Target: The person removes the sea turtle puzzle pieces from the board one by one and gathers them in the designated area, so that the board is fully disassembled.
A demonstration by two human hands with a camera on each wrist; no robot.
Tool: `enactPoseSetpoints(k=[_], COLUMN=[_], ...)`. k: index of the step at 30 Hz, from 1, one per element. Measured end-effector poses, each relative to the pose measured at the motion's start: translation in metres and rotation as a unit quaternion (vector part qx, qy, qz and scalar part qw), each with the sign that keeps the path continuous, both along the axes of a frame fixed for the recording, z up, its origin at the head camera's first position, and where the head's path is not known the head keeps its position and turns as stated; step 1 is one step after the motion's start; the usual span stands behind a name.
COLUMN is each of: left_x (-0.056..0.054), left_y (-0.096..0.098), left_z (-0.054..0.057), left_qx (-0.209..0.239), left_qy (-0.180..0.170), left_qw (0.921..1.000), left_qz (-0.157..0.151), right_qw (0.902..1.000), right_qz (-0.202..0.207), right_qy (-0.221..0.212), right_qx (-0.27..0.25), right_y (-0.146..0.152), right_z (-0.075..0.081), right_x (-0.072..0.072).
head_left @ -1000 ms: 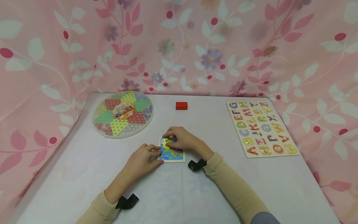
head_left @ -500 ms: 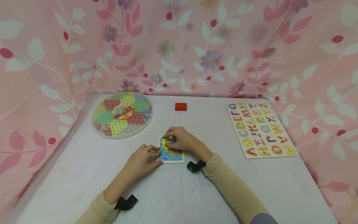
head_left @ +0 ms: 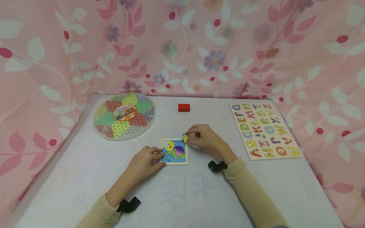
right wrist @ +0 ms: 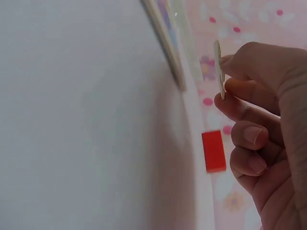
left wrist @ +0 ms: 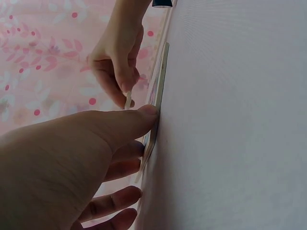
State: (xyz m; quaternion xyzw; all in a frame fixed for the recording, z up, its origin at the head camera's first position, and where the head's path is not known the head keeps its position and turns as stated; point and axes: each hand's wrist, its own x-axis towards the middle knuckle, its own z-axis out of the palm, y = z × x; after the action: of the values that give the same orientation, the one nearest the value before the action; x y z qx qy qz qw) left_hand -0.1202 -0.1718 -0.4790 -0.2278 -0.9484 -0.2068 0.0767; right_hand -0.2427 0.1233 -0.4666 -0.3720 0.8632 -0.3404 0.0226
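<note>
A small jigsaw puzzle (head_left: 178, 163) with a pale frame lies mid-table, its picture showing a yellow and green creature with a purple shell on blue. A pale patch shows at its far left part. My left hand (head_left: 146, 161) holds the frame's left side, thumb at the near corner and fingertips along the edge. Between thumb and fingers, my right hand (head_left: 203, 136) pinches a puzzle piece (head_left: 184, 138), blue with a yellow figure, over the puzzle's far right corner. Seen edge-on in the right wrist view, the thin piece (right wrist: 218, 69) stands upright, raised from the table.
Behind the puzzle is a red block (head_left: 183, 108). A round Chinese checkers board (head_left: 125, 116) lies at the back left, and an alphabet puzzle board (head_left: 266, 131) at the right. Pink floral cloth (head_left: 182, 47) hangs behind the white-covered table (head_left: 182, 196).
My right hand has moved from the puzzle's far left part to the right, lifting the puzzle piece away and uncovering the picture. The left hand stays at the puzzle's left edge.
</note>
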Motion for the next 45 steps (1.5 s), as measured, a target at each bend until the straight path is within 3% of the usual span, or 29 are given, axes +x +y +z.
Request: enactPoseSetpoints(k=[7,16,27,45], left_x=[0.007,0.005,0.002,-0.002], left_y=[-0.005,-0.003,-0.003,-0.002], left_z=[-0.003,-0.003,-0.001,-0.003], left_qx=[-0.006,0.002,-0.007,0.001], left_qy=[-0.014,-0.007,0.015,0.013], left_qw=[0.9997,0.9999,0.9999,0.9999], left_qz=[0.019,0.009,0.005,0.004], right_qw=[0.9997,0.9992,0.9983,0.9982], right_qz=[-0.004,-0.004,0.014,0.006], right_qy=[0.016,0.021,0.044,0.034], right_qx=[-0.020,-0.035,-0.035,-0.049], right_y=[0.018,0.027,0.028,0.031], right_z=[-0.017,-0.035,-0.036,-0.032], right_x=[0.002,-0.003,-0.005,-0.006])
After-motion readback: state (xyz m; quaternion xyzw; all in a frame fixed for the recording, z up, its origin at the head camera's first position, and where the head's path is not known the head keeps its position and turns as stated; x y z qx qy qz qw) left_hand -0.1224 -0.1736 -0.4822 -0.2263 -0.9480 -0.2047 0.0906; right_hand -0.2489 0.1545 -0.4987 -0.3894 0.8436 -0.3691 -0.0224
